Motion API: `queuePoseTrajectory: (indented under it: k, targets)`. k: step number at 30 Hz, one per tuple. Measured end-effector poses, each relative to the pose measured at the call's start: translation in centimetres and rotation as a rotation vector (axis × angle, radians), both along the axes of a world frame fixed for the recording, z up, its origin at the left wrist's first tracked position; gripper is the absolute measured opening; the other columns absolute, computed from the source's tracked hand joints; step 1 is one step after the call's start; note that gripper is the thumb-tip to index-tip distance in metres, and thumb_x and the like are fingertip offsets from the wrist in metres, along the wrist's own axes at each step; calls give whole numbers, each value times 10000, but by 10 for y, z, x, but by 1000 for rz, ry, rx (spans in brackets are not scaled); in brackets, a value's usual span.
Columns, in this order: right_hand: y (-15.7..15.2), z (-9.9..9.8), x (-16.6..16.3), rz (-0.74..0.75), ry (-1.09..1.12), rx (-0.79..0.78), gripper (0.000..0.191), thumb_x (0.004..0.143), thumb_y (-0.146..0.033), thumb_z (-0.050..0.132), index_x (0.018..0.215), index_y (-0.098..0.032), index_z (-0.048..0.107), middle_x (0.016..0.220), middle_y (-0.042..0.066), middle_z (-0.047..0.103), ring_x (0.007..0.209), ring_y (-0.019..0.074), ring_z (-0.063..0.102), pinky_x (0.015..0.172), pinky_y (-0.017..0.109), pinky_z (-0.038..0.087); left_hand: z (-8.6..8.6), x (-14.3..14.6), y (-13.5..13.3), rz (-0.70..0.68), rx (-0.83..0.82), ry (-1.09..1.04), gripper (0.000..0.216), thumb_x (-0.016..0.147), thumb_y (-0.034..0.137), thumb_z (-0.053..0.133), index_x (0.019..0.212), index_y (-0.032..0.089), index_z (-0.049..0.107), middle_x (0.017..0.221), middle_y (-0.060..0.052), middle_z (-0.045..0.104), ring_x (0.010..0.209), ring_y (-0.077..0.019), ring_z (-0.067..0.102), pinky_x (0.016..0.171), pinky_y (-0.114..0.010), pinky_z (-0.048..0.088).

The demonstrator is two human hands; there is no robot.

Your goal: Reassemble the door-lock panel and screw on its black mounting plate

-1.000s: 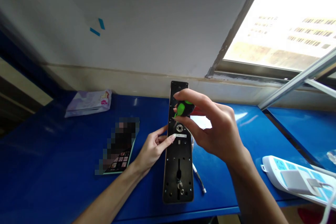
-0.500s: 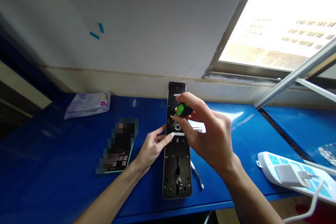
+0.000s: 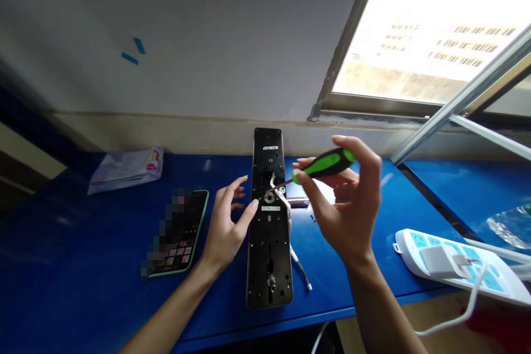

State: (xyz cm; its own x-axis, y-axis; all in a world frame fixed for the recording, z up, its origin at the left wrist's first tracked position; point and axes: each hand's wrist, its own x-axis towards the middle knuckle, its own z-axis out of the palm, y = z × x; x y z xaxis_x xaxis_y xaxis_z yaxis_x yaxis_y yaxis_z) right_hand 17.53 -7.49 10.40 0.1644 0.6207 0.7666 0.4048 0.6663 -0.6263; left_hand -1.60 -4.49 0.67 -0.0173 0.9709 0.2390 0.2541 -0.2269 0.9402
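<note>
A long black lock panel (image 3: 269, 257) lies lengthwise on the blue table (image 3: 332, 282), its inner face with screw holes upward. My right hand (image 3: 352, 204) holds a green and black screwdriver (image 3: 326, 165) by the handle, tilted, its shaft pointing down-left over the ring in the panel's middle. Whether the tip touches cannot be told. My left hand (image 3: 228, 227) is at the panel's left edge with fingers spread, thumb near the edge, gripping nothing. A white cable (image 3: 286, 204) runs from the panel over its right side, its plug on the table.
A phone (image 3: 182, 238) lies left of the panel, with a purple-white packet (image 3: 128, 168) behind it. Small dark screws (image 3: 312, 218) lie right of the panel. A power strip (image 3: 456, 265) with a white charger is at the right, near a clear plastic item (image 3: 512, 227).
The screwdriver has gone from upright over the panel to tilted, as my right hand moved right. My left hand has let go of the panel, fingers spreading. The view has shifted slightly.
</note>
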Motion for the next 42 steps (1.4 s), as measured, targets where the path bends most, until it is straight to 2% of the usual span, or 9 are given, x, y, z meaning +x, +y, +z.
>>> queuePoseTrajectory:
  k: [4, 7, 11, 15, 19, 22, 27, 32, 42]
  targets:
    - [-5, 2, 25, -162, 22, 88, 566, 895, -120, 780, 1373, -334, 566, 1210, 56, 725, 997, 255, 816, 896, 474, 732, 30, 16, 5, -10, 350, 220, 277, 965, 297, 630, 1206, 212, 737, 1205, -103, 674, 1149, -283, 642, 1020, -439, 537]
    - [-7, -2, 44, -244, 14, 72, 618, 864, -116, 807, 1388, -341, 570, 1197, 46, 705, 946, 248, 815, 846, 459, 729, 54, 37, 15, -223, 458, 308, 208, 990, 218, 573, 1069, 199, 765, 1094, -92, 747, 1115, -277, 660, 1028, -436, 534]
    - [-13, -12, 68, -304, 8, 32, 665, 840, -122, 829, 1415, -324, 565, 1110, 21, 714, 890, 235, 816, 822, 435, 715, 69, 67, 29, -580, 459, 463, 248, 999, 190, 581, 1143, 192, 783, 1120, -113, 787, 1180, -311, 658, 1037, -447, 530]
    - [-21, -24, 89, -386, -35, -36, 664, 826, -150, 847, 1417, -296, 581, 1007, 3, 762, 857, 226, 821, 774, 389, 710, 66, 94, 42, -793, 449, 707, 286, 964, 104, 588, 1124, 184, 812, 1050, -141, 786, 1060, -326, 701, 898, -415, 543]
    - [-30, -35, 103, -432, -74, -150, 596, 852, -209, 834, 1394, -270, 593, 949, 2, 800, 813, 219, 826, 767, 373, 712, 54, 116, 50, -886, 489, 875, 265, 893, 24, 619, 914, 195, 820, 896, -124, 773, 965, -311, 699, 824, -381, 532]
    - [-35, -43, 109, -435, -77, -219, 524, 885, -236, 802, 1362, -278, 589, 979, 4, 808, 810, 208, 826, 767, 365, 715, 45, 126, 53, -936, 505, 942, 238, 838, -8, 667, 848, 188, 801, 863, -111, 779, 976, -313, 688, 817, -382, 527]
    - [-37, -54, 109, -368, -23, -250, 491, 890, -231, 790, 1328, -285, 574, 951, -16, 793, 816, 209, 827, 768, 358, 729, 39, 127, 55, -970, 507, 1074, 216, 813, -15, 701, 847, 173, 802, 918, -114, 792, 1027, -318, 683, 808, -383, 519]
    - [-34, -62, 102, -336, 2, -234, 459, 896, -239, 792, 1295, -299, 572, 1024, -15, 775, 814, 189, 824, 762, 331, 729, 39, 124, 54, -972, 520, 1150, 220, 831, 0, 702, 852, 192, 807, 917, -94, 787, 1073, -306, 671, 793, -359, 501]
    - [-29, -60, 92, -305, -11, -194, 451, 904, -219, 778, 1294, -294, 563, 989, -22, 777, 800, 186, 827, 754, 321, 730, 38, 125, 52, -981, 537, 1203, 225, 882, 31, 664, 861, 193, 818, 923, -107, 778, 1077, -299, 652, 797, -357, 482]
